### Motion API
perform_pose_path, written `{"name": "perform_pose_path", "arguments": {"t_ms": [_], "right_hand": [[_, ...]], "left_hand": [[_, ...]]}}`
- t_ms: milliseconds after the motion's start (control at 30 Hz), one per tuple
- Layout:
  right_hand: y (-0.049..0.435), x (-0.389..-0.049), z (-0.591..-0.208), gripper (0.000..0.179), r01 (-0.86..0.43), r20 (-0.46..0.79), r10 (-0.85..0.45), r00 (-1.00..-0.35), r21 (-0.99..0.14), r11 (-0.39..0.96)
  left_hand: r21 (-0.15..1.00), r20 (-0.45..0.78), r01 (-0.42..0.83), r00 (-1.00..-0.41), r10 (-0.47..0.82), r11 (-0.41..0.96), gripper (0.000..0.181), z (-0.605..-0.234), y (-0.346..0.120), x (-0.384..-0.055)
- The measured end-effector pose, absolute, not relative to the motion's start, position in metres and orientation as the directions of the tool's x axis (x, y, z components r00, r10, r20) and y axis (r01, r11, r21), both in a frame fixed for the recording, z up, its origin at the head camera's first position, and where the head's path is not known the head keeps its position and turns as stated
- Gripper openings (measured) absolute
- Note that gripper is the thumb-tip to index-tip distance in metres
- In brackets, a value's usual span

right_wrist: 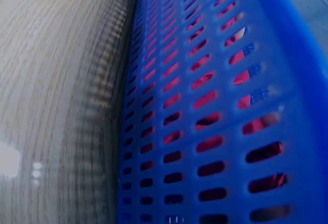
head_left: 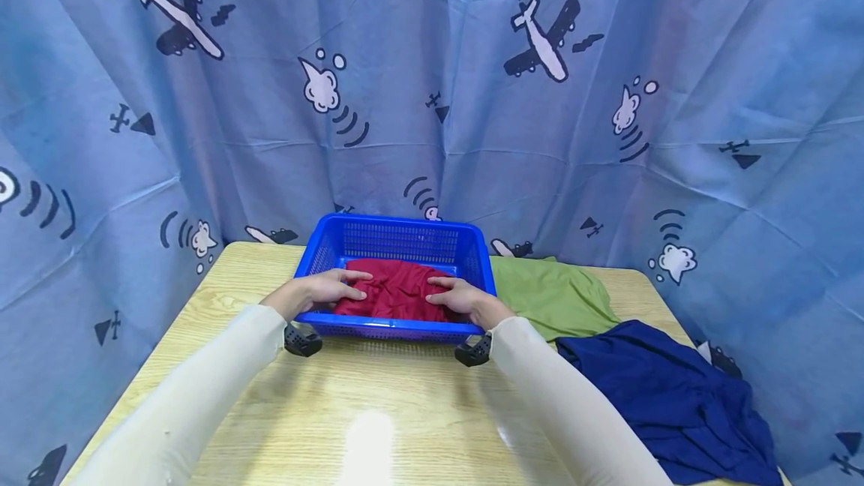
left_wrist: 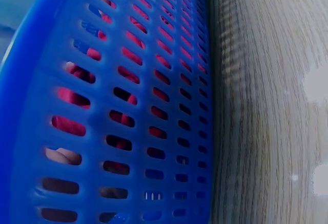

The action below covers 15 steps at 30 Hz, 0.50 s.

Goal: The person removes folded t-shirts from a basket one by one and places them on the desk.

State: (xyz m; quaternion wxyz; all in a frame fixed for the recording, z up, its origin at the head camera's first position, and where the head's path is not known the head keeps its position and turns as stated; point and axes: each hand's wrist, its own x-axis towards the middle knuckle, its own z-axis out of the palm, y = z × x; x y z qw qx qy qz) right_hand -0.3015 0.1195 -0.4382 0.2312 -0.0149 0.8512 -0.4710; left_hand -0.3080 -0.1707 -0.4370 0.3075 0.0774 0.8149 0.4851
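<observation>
A red cloth lies bunched and wrinkled inside a blue plastic basket. My left hand reaches over the near left rim, its visible fingers extended onto the left side of the cloth. From the right, my right hand rests on the cloth's other side, fingers likewise stretched inward. Lower parts of both hands are hidden by the basket and cloth. Through the slots of the basket wall in the left wrist view, bits of red show; the right wrist view has red behind the slotted wall too.
Right of the basket a green cloth is spread on the wooden table. A dark blue cloth lies nearer, along the table's right edge. Behind the table hangs a blue curtain printed with airplanes.
</observation>
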Motion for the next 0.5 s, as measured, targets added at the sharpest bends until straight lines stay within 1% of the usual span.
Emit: {"name": "perform_pose_path", "arguments": {"t_ms": [100,333,500], "right_hand": [[0.1205,-0.3007,-0.4370,0.054,0.198,-0.380,-0.218,-0.899,-0.795,0.573],[0.1199,-0.3020,-0.4347,0.048,0.209,-0.380,-0.198,-0.904,-0.795,0.570],[0.1190,-0.3030,-0.4379,0.049,0.182,-0.355,-0.210,-0.911,-0.803,0.567]], "left_hand": [[0.834,-0.420,-0.159,-0.804,0.421,0.528,0.063,-0.4353,-0.1699,-0.3070],[0.821,-0.359,-0.068,-0.833,0.421,0.566,0.055,-0.4337,-0.1698,-0.3074],[0.816,-0.341,-0.070,-0.860,0.381,0.574,0.055,-0.4362,-0.1701,-0.3074]]}}
